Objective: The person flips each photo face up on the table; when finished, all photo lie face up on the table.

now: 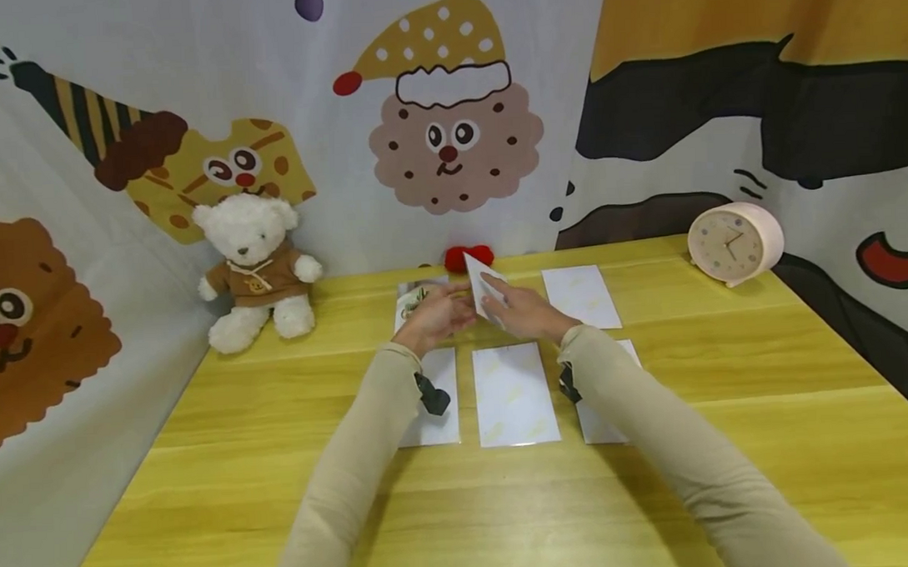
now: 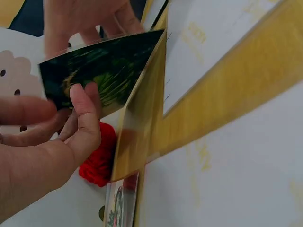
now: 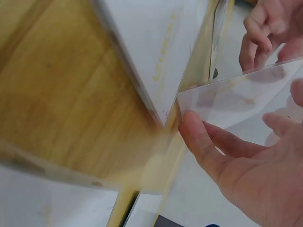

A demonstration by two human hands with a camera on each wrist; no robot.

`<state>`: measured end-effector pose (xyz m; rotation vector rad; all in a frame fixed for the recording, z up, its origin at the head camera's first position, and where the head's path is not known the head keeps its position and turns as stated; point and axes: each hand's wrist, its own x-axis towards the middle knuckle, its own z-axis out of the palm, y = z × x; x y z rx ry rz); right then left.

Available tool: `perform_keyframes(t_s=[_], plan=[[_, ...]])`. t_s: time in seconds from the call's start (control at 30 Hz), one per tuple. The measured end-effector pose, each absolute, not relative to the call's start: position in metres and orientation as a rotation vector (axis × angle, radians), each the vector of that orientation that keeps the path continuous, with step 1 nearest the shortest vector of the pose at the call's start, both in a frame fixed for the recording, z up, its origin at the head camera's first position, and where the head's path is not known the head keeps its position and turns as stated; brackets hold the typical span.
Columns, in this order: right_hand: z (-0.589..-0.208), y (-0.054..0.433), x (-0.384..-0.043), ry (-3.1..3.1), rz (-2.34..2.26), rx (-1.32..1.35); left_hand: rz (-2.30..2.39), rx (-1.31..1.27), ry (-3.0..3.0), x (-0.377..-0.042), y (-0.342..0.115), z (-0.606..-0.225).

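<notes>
A laminated photo card [image 1: 481, 284] stands tilted above the table, its white back toward my right hand [image 1: 526, 313]. The right hand holds this card, with fingers on its white side in the right wrist view. My left hand [image 1: 442, 314] is at the card's other face, fingers loosely bent. In the left wrist view that face is a dark green picture [image 2: 109, 71], with the left fingertips [image 2: 81, 97] in front of it; whether they touch cannot be told. Left of the card, a picture-side-up card [image 1: 409, 298] lies partly behind the left hand.
White-backed cards lie at the back right [image 1: 582, 296], front left [image 1: 441, 401], front middle [image 1: 514, 394] and front right [image 1: 600, 420], below the forearms. A red fuzzy object [image 1: 464, 258] sits behind the held card. A teddy bear [image 1: 252, 270] and a pink clock [image 1: 734, 242] stand at the back.
</notes>
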<state>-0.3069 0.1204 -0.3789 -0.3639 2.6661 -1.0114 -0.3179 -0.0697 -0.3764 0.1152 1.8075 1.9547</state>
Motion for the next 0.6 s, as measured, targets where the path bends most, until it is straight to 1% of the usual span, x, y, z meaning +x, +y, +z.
perform_keyframes(t_s=[0.27, 0.6], plan=[[-0.371, 0.124, -0.303, 2.637, -1.107, -0.407, 1.968, 0.204, 1.782, -0.317, -0.063, -0.378], [-0.366, 0.129, -0.308, 2.688, -1.205, -0.493, 1.96, 0.288, 1.843, -0.32, -0.061, -0.376]])
